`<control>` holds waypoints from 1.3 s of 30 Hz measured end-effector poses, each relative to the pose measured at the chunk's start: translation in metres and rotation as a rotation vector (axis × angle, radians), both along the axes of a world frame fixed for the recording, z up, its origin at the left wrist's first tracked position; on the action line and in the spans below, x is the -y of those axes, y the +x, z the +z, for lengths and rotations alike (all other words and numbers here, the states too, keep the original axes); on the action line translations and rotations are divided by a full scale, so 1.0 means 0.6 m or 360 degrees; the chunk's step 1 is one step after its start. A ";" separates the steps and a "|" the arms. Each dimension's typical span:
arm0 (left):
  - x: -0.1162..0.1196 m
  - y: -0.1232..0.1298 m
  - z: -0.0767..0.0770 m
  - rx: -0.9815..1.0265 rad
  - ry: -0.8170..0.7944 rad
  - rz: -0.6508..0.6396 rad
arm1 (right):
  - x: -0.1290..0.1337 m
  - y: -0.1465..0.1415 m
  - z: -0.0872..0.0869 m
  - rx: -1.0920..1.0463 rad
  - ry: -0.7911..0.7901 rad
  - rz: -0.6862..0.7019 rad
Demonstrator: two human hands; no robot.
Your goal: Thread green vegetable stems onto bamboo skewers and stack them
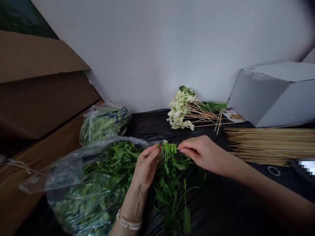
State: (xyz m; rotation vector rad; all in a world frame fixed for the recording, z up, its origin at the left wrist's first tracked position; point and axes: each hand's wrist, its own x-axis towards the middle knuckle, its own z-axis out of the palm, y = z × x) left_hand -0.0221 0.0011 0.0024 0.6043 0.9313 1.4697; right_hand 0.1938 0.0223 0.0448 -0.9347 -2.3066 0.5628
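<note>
Sheeting [221, 196] spreads black beneath skewers [265, 144], beside a pale wall [147, 59]

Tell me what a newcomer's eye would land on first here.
Probably the two hands, left and right, meeting mid-picture with green stems threaded on a thin stick between them. Next, the pale, frilly leaf skewers piled by the white wall, and the large bundle of bare sticks at the right.

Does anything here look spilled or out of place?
Yes, slightly: loose leafy greens lie on the black sheet, outside the open plastic bag, so they look spilled, though perhaps laid there on purpose.
</note>
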 end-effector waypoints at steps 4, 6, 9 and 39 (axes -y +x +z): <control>0.000 0.001 -0.001 -0.0015 -0.0012 -0.0015 | -0.002 -0.001 -0.001 0.0012 -0.0039 0.0003; 0.001 0.001 -0.001 -0.0004 -0.0021 -0.0023 | -0.003 -0.001 0.000 0.0013 -0.0042 0.0004; 0.002 0.000 0.000 0.0014 -0.0061 -0.0045 | -0.002 -0.002 -0.001 0.0014 -0.0026 0.0004; 0.048 0.052 -0.047 -0.2514 0.0334 -0.0979 | -0.026 0.038 0.024 -0.0213 0.0418 -0.0539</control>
